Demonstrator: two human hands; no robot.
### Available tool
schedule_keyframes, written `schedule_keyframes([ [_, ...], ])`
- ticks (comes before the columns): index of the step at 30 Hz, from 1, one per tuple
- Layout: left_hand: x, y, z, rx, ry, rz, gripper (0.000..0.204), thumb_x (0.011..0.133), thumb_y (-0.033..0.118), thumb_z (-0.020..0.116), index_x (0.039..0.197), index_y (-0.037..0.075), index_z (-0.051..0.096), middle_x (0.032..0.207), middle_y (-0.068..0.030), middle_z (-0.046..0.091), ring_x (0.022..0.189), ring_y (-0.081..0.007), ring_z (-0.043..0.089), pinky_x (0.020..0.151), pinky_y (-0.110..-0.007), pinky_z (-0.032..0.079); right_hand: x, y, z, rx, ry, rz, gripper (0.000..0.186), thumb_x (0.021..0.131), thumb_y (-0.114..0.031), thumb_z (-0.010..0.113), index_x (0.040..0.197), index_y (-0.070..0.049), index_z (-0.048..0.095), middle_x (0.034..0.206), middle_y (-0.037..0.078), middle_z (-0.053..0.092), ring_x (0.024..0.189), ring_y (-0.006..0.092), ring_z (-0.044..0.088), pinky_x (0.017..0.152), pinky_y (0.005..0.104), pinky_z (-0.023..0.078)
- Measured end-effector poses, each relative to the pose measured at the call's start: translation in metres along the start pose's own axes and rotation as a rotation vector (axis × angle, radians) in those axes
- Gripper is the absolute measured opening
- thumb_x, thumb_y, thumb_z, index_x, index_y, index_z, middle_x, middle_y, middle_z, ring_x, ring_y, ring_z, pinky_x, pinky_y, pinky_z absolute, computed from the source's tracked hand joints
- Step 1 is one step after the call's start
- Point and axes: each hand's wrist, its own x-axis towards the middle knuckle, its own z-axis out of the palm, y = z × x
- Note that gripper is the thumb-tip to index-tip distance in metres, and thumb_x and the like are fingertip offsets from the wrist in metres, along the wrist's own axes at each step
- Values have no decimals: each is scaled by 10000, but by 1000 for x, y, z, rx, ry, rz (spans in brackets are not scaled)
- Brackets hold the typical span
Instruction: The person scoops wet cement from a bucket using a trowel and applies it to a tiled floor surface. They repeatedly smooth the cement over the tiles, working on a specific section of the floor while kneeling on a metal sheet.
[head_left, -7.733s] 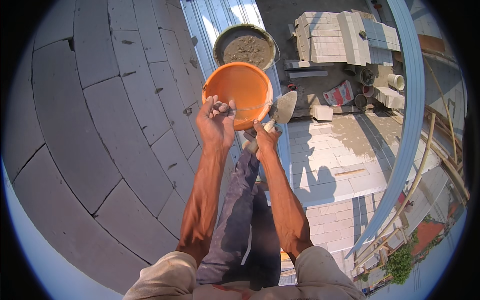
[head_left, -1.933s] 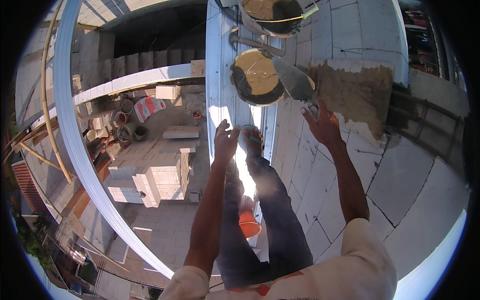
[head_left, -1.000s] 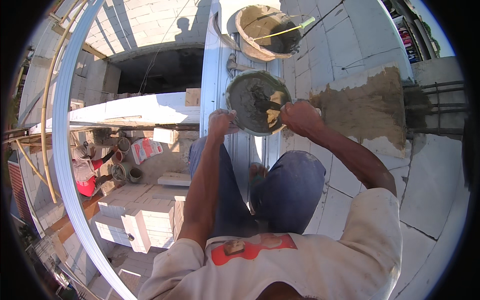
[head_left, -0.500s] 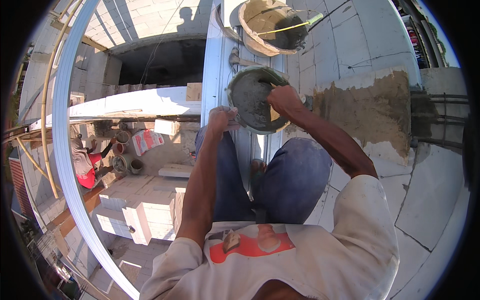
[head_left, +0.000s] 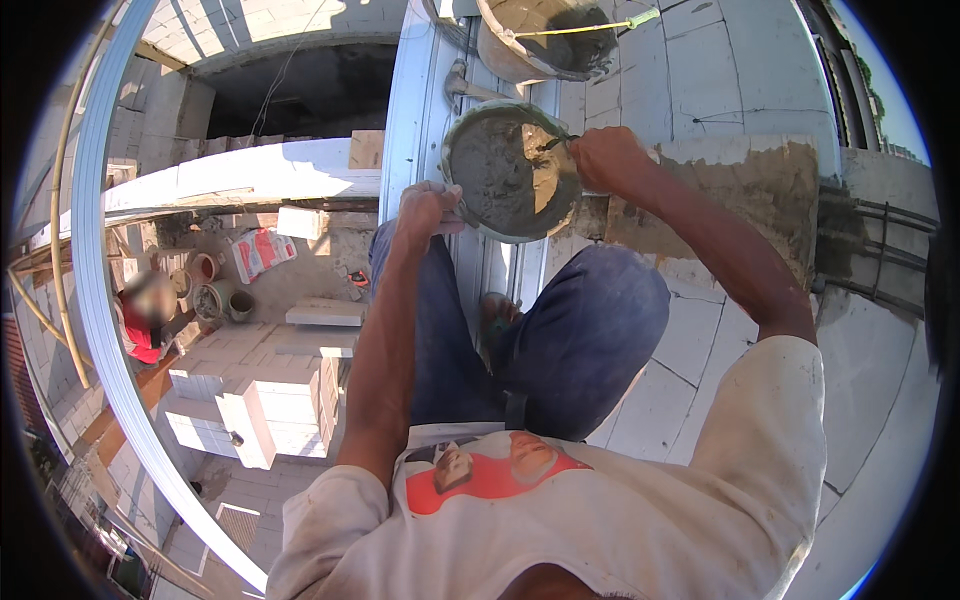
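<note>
A round bucket [head_left: 490, 175] of grey mortar, with a tan patch on its right side, stands on a pale blue metal plank [head_left: 410, 95]. My left hand [head_left: 430, 210] is closed on the bucket's left rim. My right hand [head_left: 600, 157] grips the trowel [head_left: 556, 142] at the right rim, its dark blade partly in the mortar. Just beyond lies a hammer [head_left: 462, 88], and farther off a larger bucket [head_left: 520, 55] carries a yellow-handled tool [head_left: 600, 28] across it. My knees are bent close below the mortar bucket.
Right of me are pale block surfaces [head_left: 870, 390], a mortar-stained board [head_left: 740, 220] and rebar [head_left: 882, 240]. A long blue rail [head_left: 92, 280] runs down the left. Far below are a co-worker in red [head_left: 140, 335], several buckets [head_left: 205, 300], stacked blocks [head_left: 260, 385] and a bag [head_left: 262, 252].
The orange bucket seen earlier is out of view. The trowel went into the mortar bucket as I crouched. Lately my right hand has swung from over the mortar to the right rim.
</note>
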Motion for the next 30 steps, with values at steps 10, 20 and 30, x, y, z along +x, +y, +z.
schedule_keyframes([
  [10, 8, -4, -3, -38, -61, -44, 282, 943, 166, 744, 1059, -67, 636, 924, -160, 709, 744, -282, 740, 667, -397, 666, 26, 22, 95, 523, -343, 7, 499, 831, -442, 809, 1040, -8, 676, 862, 168, 684, 820, 311, 689, 714, 467, 538],
  [20, 9, -3, -5, -29, -88, -84, 208, 938, 177, 760, 967, 25, 621, 887, -110, 703, 738, -251, 733, 656, -402, 657, 20, -35, 105, 1021, -267, 17, 481, 933, -426, 736, 853, 48, 724, 696, 127, 659, 695, 232, 659, 689, 414, 510],
  [30, 7, -2, -12, -12, -80, -62, 215, 943, 194, 761, 940, 46, 605, 899, -90, 687, 749, -249, 736, 668, -405, 660, 0, -88, 109, 1915, -406, 447, 352, 1024, -319, 699, 925, 17, 668, 701, 43, 563, 568, 128, 505, 487, 268, 417],
])
